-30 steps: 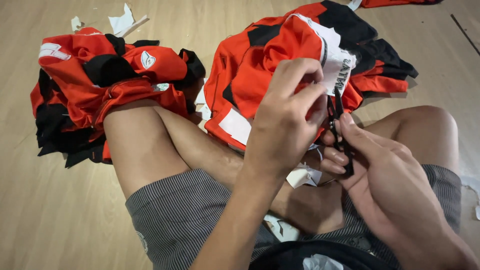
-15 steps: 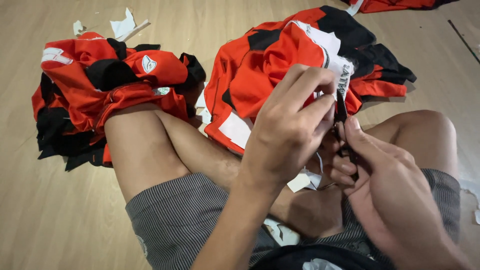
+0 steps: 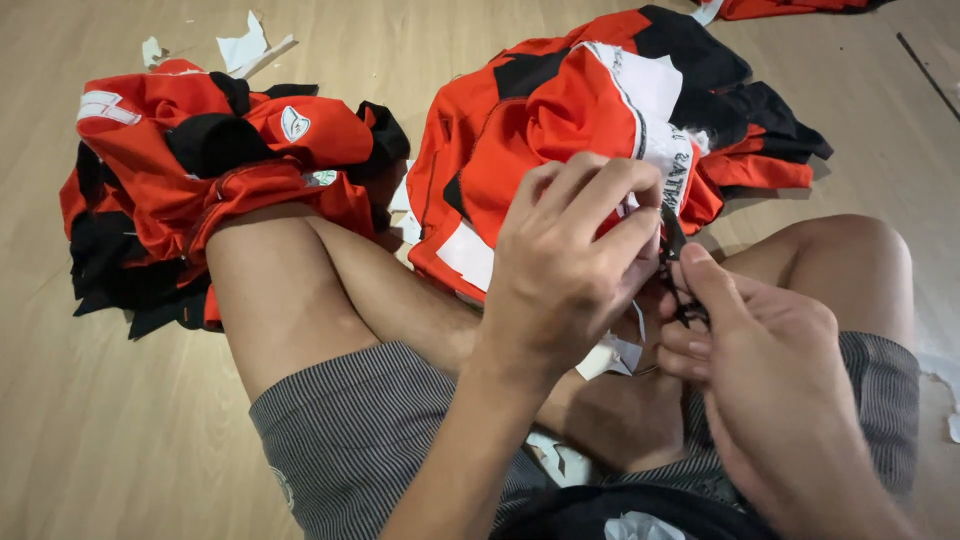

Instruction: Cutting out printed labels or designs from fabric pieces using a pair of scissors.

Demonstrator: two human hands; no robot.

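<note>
My left hand [image 3: 575, 265] pinches the white-trimmed edge of a red, black and white garment [image 3: 560, 110] that lies over my crossed legs. Its fingers are closed on the cloth near the printed white band. My right hand [image 3: 760, 360] grips small black scissors [image 3: 678, 270], whose blades point up at the cloth just beside my left fingertips. The two hands almost touch. A white scrap [image 3: 610, 355] hangs under my left hand.
A heap of red and black garments [image 3: 200, 170] lies on the wooden floor [image 3: 100, 440] at my left knee. White paper scraps [image 3: 245, 45] sit at the far left. More red cloth [image 3: 790, 8] shows at the top edge. I wear grey striped shorts [image 3: 370, 430].
My left hand has shifted slightly along the garment's edge, and my right hand with the scissors has stayed close beside it. The piles have not moved.
</note>
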